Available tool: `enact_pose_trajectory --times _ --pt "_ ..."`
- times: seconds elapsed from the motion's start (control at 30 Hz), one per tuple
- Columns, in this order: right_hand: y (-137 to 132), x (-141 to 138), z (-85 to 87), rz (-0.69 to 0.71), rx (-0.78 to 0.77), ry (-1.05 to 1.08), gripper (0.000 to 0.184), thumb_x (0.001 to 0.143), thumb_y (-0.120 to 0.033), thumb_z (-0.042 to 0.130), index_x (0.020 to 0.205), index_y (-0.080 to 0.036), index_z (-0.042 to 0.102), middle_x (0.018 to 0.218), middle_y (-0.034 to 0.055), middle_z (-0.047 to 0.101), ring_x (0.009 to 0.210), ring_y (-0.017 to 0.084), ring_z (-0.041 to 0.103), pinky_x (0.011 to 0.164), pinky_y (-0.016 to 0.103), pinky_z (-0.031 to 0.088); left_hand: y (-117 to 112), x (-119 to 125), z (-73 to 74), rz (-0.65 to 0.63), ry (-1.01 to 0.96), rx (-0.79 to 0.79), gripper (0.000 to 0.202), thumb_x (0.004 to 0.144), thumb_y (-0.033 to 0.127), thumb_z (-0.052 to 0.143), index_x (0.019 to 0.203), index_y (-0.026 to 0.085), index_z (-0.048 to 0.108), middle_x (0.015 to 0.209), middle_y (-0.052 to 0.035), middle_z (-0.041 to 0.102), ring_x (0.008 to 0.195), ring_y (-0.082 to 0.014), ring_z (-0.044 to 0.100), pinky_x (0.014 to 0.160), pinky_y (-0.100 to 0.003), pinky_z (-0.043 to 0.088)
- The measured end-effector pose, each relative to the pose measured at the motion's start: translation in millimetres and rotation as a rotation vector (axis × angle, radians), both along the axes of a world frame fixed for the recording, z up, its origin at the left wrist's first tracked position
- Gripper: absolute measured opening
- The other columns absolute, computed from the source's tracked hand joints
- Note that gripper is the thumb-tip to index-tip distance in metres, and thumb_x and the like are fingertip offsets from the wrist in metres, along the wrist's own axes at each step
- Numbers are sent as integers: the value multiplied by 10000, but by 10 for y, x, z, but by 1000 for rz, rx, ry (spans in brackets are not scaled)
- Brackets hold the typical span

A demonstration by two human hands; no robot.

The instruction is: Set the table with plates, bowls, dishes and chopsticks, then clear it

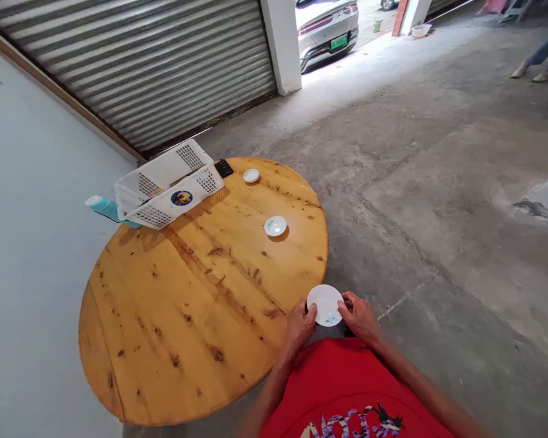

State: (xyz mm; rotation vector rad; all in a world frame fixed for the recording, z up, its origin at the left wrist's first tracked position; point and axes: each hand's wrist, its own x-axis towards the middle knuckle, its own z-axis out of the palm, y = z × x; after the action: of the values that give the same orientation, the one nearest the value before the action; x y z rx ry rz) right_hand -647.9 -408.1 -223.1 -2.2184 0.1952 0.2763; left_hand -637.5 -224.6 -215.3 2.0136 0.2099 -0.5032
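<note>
Between my two hands is a small white bowl (326, 301) with a bluish mark near its lower rim, tipped so its inside faces me. My left hand (300, 322) grips its left edge, thumb on the inner side. On the opposite edge, my right hand (358, 316) has its thumb over the rim and its fingers behind. The bowl is just off the right front edge of the round wooden table (201, 286). Another white bowl (275, 226) rests on the table's right part, and a small white dish (251, 176) lies farther back.
At the table's back left stands a white plastic basket (164, 188) with a round sticker. Beside it a light-blue bottle (107, 208) leans, and a black object (223, 168) lies by its right end. A person's legs (543, 58) show far right; a car (327, 30) is outside.
</note>
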Motion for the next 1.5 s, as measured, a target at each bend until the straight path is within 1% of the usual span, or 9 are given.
enact_pose_trajectory --times 0.23,0.4,0.5,0.7,0.87,1.03,1.23,1.37,1.5 --pt "-1004 504 122 62 217 -14 410 883 -498 363 889 -173 614 668 52 663 588 193 611 570 283 427 -1061 448 89 70 -49 -91 313 874 451 492 808 170 615 637 -8 594 598 -141 527 556 -236 391" --pt "-1257 752 169 40 241 10 375 879 -489 364 836 -193 590 614 29 622 531 180 591 552 279 438 -1346 685 165 92 2 -210 410 847 574 522 821 171 594 632 14 577 547 -115 498 516 -228 379" --pt "-1286 902 179 23 243 71 383 858 -512 359 810 -199 573 598 28 606 502 177 584 523 277 433 -1299 851 146 176 47 -330 513 830 667 489 825 163 579 605 19 575 499 -103 496 502 -228 387" --pt "-1514 1243 93 32 281 167 419 866 -522 366 891 -175 600 699 64 659 507 180 606 492 277 443 -891 1410 -5 707 -61 -307 467 787 585 586 853 123 597 725 -56 676 560 -102 576 566 -226 444" --pt "-1706 1822 -51 23 281 176 418 865 -536 406 893 -169 602 685 52 653 517 194 634 497 283 468 -449 2048 -157 1006 -126 -273 396 727 515 644 813 139 554 722 -57 678 574 -124 626 552 -233 460" --pt "-1775 2595 -72 87 224 221 433 863 -552 387 878 -183 611 651 44 641 519 197 640 483 282 466 -226 2540 -298 1142 -103 -282 435 704 547 650 800 131 568 692 -64 683 531 -125 617 506 -242 481" --pt "-1827 3455 -56 166 136 302 425 854 -578 381 868 -200 575 633 32 624 507 200 642 482 290 462 -157 2818 -409 1303 -53 -245 379 692 490 616 772 120 587 622 -60 668 467 -134 593 455 -252 465" --pt "-1774 3871 -62 197 131 296 403 849 -571 408 866 -201 567 616 19 608 501 201 638 500 297 463 -150 2972 -359 1342 -57 -237 323 684 422 613 788 116 605 573 -40 653 454 -133 583 442 -235 450" --pt "-1654 4185 4 222 127 311 446 847 -571 391 917 -186 605 612 29 619 504 210 639 474 298 447 -94 3392 -187 1304 -145 -237 332 701 424 621 819 113 616 564 -30 648 482 -140 606 458 -223 453"
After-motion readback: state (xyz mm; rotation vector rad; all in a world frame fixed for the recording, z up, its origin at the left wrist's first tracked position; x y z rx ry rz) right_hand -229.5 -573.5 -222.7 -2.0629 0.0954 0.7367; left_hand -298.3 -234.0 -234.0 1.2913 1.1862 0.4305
